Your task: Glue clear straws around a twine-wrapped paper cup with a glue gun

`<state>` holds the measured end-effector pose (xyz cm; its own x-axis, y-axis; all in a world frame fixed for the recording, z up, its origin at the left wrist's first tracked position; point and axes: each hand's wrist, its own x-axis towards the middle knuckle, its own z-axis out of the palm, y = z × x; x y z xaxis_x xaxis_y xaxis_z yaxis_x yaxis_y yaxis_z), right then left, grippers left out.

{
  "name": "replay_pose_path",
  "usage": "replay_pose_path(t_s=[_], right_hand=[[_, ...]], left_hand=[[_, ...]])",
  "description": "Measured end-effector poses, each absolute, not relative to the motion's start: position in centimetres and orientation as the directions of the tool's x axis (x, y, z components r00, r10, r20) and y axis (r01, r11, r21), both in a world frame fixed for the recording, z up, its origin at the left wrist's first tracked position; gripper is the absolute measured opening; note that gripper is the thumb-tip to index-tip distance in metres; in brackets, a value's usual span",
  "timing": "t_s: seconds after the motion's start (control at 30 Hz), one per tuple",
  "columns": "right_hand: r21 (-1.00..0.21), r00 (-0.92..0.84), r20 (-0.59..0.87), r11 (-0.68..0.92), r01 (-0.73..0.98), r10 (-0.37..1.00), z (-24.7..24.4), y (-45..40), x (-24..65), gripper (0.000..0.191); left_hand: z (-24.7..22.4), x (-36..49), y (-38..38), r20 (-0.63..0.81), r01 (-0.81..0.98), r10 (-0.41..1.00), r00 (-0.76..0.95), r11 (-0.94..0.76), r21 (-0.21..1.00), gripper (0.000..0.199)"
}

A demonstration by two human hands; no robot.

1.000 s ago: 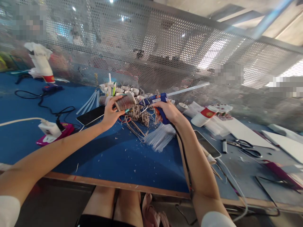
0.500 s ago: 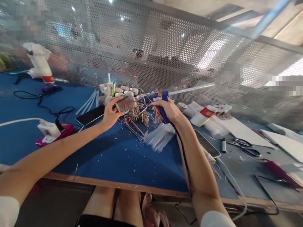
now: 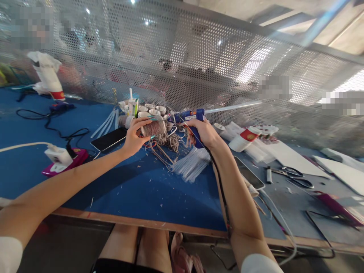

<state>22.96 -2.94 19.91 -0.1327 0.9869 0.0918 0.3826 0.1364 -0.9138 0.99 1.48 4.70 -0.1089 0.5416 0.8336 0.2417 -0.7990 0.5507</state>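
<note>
My left hand (image 3: 136, 136) is closed around a paper cup wound with grey-brown cord (image 3: 153, 128), its rim end turned to the right. In my right hand (image 3: 200, 131) is a blue hot glue gun (image 3: 187, 116), gripped by its handle. Its nozzle points left, close to the cup's right end. A long clear glue stick (image 3: 233, 107) juts out of the gun's back. Below the gun lies a tangle of cord (image 3: 169, 142). A bundle of clear glue sticks (image 3: 192, 165) rests on the blue table (image 3: 136, 193).
White paper cups (image 3: 143, 113) stand behind my left hand, beside a black phone (image 3: 109, 139). To the left is a purple power strip (image 3: 66, 163) with plugs. Scissors (image 3: 292, 174) and a red-and-white cup (image 3: 246, 138) lie on the right. A perforated metal screen (image 3: 199, 53) borders the back.
The cord-wound cup has turned slightly in my left hand and shifted a little right. The glue gun has also moved slightly right.
</note>
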Motion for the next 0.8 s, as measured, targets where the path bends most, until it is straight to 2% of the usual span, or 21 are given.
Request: replay_pose_path(t_s=[0.37, 0.6, 0.73, 0.8], right_hand=[[-0.913, -0.166, 0.098, 0.155, 0.378, 0.981, 19.9, -2.7, 23.2, 0.029], [-0.928, -0.167, 0.126, 0.175, 0.328, 0.978, 19.5, -2.3, 23.2, 0.03], [-0.91, -0.047, 0.169, 0.174, 0.377, 0.985, 19.5, -1.5, 23.6, 0.035], [-0.856, 0.031, 0.24, 0.196, 0.478, 0.97, 19.7, -1.0, 24.3, 0.036]], left_hand=[[4.5, 1.0, 1.7, 0.856, 0.234, 0.511, -0.08, -0.825, 0.514, 0.05], [4.7, 1.1, 1.5, 0.864, 0.233, 0.499, -0.065, -0.834, 0.499, 0.041], [4.8, 1.2, 1.5, 0.872, 0.196, 0.487, -0.038, -0.852, 0.485, 0.042], [4.9, 1.2, 1.4, 0.858, 0.167, 0.512, -0.049, -0.842, 0.513, 0.045]])
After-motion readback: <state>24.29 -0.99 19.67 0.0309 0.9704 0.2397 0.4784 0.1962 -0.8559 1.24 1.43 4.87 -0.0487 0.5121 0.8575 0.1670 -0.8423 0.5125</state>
